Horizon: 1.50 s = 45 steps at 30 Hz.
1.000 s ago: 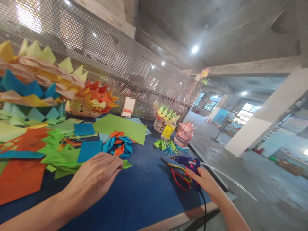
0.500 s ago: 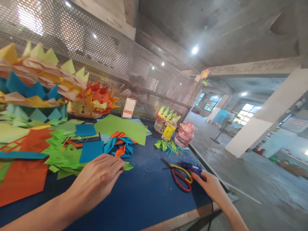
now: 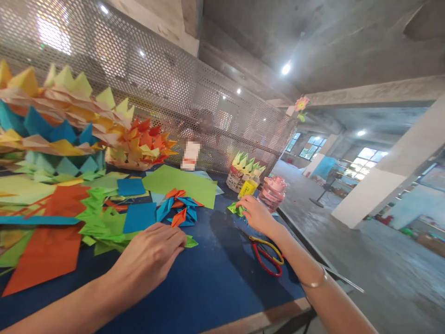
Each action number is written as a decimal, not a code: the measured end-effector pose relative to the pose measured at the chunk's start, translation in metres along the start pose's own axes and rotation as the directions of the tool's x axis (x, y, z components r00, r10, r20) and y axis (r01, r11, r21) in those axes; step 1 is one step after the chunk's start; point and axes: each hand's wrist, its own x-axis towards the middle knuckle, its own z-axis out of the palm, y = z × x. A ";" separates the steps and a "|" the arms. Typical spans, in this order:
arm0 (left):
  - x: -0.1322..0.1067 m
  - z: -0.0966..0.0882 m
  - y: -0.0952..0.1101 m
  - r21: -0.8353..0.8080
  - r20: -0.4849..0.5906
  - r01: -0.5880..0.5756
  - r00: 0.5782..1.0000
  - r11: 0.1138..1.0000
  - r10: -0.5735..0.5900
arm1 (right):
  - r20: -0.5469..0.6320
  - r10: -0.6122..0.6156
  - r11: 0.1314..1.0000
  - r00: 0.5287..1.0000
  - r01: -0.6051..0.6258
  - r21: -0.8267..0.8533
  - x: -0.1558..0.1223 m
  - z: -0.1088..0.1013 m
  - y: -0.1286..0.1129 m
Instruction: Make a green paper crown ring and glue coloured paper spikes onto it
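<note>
Far left there's a big paper construction (image 3: 64,123), tiers of pointy folds in yellow, peach, blue and teal, with a red-orange spiky one (image 3: 149,144) right next to it. In front of those it's pretty messy: an orange sheet (image 3: 52,246) lying flat, a heap of bright green folded paper (image 3: 107,225) beside it, then a couple of blue squares, the nearer one (image 3: 140,217) close to a large green sheet (image 3: 186,183). A blue-and-orange folded piece (image 3: 181,208) sits just beyond the left hand (image 3: 155,248). That hand is low over the table (image 3: 208,287), fingers curled together on a little green folded piece (image 3: 192,242), with only its tip poking out past them. Moving right, another green folded bit (image 3: 233,208) is on the table, and the right hand (image 3: 260,216) has its fingers right at it; can't tell if they've actually pinched it. Behind that hand there's a yellow-labelled bottle (image 3: 248,187) and a pink bottle (image 3: 273,192). Scissors with red and yellow handles (image 3: 266,266) lie just below the right wrist.
</note>
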 end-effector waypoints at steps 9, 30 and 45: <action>0.002 -0.004 -0.001 0.005 0.000 0.013 1.000 1.000 -0.013 | 0.132 -0.051 0.993 0.990 0.036 0.109 0.058 0.015 0.011; 0.007 -0.013 0.000 -0.012 0.029 0.082 0.996 0.997 -0.081 | 0.048 0.020 0.692 0.999 -0.049 0.720 0.010 0.028 -0.093; 0.007 -0.016 0.001 -0.050 0.145 0.178 0.975 0.983 -0.169 | -0.038 -0.081 0.854 0.996 0.089 0.513 -0.007 0.037 -0.096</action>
